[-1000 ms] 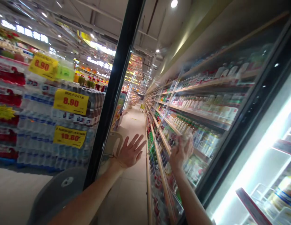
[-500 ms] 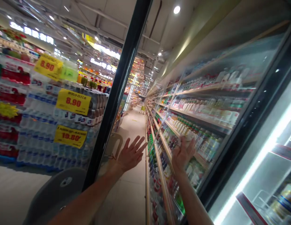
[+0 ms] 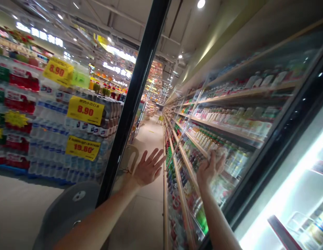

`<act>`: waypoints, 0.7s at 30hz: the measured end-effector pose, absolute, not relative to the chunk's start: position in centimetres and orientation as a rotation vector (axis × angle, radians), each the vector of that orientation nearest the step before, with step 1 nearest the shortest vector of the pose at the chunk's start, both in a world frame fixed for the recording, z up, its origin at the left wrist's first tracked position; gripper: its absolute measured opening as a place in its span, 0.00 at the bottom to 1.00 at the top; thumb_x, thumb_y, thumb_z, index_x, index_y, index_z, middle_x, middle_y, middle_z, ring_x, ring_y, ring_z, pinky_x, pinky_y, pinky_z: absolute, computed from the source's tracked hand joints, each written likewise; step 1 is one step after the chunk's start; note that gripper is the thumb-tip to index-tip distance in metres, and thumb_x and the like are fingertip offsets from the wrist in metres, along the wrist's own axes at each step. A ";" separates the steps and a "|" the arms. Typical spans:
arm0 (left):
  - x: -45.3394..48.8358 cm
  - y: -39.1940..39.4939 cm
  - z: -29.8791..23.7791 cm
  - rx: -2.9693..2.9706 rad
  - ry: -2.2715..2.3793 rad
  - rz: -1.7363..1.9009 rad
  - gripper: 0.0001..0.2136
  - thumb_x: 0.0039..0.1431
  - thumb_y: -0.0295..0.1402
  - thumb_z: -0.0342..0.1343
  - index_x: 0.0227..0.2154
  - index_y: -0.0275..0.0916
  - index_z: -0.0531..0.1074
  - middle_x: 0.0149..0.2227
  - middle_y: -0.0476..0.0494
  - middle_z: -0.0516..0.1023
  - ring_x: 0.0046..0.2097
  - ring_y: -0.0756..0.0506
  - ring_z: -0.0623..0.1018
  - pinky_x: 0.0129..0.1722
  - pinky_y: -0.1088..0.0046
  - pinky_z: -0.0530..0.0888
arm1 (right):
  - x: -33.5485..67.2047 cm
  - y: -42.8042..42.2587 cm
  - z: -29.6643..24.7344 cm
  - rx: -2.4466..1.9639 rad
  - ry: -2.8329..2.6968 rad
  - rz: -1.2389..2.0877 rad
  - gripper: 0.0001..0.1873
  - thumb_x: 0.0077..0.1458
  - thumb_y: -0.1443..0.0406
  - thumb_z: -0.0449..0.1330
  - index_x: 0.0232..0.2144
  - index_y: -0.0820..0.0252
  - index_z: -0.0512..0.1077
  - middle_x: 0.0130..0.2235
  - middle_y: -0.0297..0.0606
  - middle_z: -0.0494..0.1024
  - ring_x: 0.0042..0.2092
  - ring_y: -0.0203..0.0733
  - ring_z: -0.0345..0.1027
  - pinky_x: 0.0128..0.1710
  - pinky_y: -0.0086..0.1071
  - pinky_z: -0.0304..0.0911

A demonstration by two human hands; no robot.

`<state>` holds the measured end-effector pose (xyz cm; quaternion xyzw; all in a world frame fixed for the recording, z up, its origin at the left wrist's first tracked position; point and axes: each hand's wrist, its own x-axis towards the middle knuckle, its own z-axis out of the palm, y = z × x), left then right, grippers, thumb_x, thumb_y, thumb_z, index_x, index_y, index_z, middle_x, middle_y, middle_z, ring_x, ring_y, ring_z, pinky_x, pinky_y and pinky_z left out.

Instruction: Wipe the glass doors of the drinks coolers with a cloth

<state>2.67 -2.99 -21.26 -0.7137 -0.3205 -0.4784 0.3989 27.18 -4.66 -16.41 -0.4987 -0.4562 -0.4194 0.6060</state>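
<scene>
My left hand (image 3: 148, 168) is raised in front of me, fingers spread and nothing in it. It is nearest to the glass panel of a cooler door, close to the door's black frame (image 3: 132, 93). To its right, my right hand (image 3: 209, 170) is held up at the glass with its fingers apart. A faint pale patch, perhaps a reflection, blurs the right fingertips. Whether either palm touches the glass I cannot tell. Behind the glass, bottles (image 3: 231, 119) line the shelves (image 3: 229, 130).
A lit cooler interior (image 3: 283, 205) lies at the lower right. At left stand stacked drink packs (image 3: 47, 139) with yellow price signs (image 3: 84, 110). A dark grey rounded object (image 3: 65, 208) is at lower left. An aisle floor (image 3: 148, 135) runs ahead, with a yellow-green cart (image 3: 160, 119) far down it.
The view has shifted slightly, so the stacks and signs sit a little further right. My right hand has moved slightly rightward in view. My left hand stays nearly in place, still spread.
</scene>
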 end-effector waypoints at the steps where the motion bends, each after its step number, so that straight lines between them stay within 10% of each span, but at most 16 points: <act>1: 2.7 -3.0 -21.3 -1.800 -0.810 -1.210 0.21 0.60 0.35 0.47 0.57 0.44 0.60 0.60 0.44 0.63 0.65 0.44 0.52 0.64 0.57 0.41 | 25.5 -4.8 -17.2 -1.131 -1.177 -1.011 0.24 0.56 0.66 0.48 0.55 0.57 0.64 0.64 0.50 0.51 0.64 0.56 0.45 0.58 0.59 0.46; 6: 2.6 -2.9 -21.2 -1.790 -0.790 -1.228 0.21 0.59 0.35 0.48 0.57 0.44 0.61 0.60 0.44 0.63 0.66 0.45 0.50 0.65 0.57 0.41 | 22.0 -5.7 -21.0 -1.013 -1.753 -1.151 0.24 0.54 0.70 0.53 0.51 0.44 0.67 0.65 0.36 0.51 0.65 0.52 0.42 0.61 0.57 0.40; 14: 2.6 -3.1 -21.3 -1.803 -0.808 -1.213 0.21 0.60 0.35 0.47 0.57 0.44 0.61 0.60 0.45 0.63 0.65 0.45 0.52 0.65 0.57 0.41 | 28.1 -5.1 -18.9 -1.235 -1.059 -0.978 0.24 0.57 0.65 0.48 0.57 0.60 0.62 0.63 0.56 0.52 0.64 0.60 0.46 0.56 0.62 0.47; 21: 2.5 -2.9 -21.4 -1.804 -0.805 -1.203 0.22 0.59 0.36 0.49 0.57 0.44 0.60 0.60 0.44 0.62 0.66 0.45 0.51 0.65 0.57 0.41 | 23.3 -6.6 -23.0 -1.046 -1.784 -1.124 0.24 0.54 0.71 0.52 0.51 0.43 0.68 0.63 0.37 0.57 0.65 0.50 0.42 0.60 0.57 0.41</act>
